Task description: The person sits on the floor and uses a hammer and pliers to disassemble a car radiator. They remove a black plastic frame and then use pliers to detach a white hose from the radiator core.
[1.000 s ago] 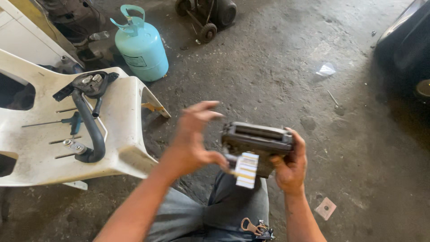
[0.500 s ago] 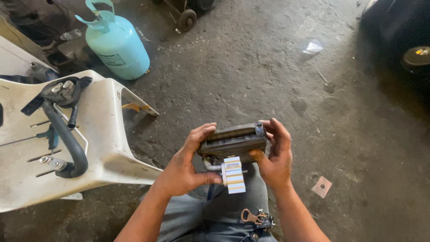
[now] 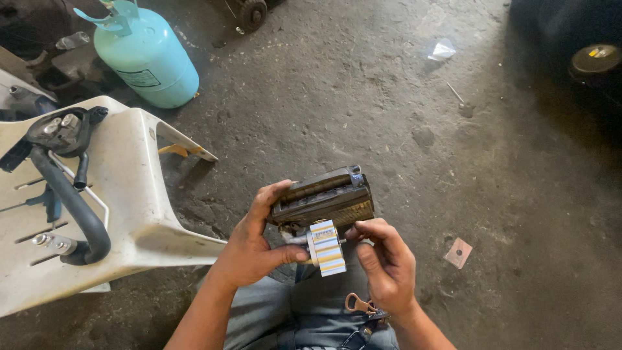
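Note:
I hold a dark, dirty rectangular finned block over my lap, with a striped white, blue and yellow label tag hanging from its near side. My left hand grips the block's left end, thumb pressed near the tag. My right hand is at the block's near right corner, fingertips touching the tag and the block's edge. My knees in grey trousers are below, with a brown clip at the waist.
A tipped white plastic chair lies at the left, carrying a black hose with metal fittings. A turquoise gas cylinder stands behind it. Concrete floor holds a small card and scraps. A dark vehicle part sits top right.
My hands brought the block closer and lower toward my lap. My left hand closed on its left end, and my right hand shifted from the right end down to the tag.

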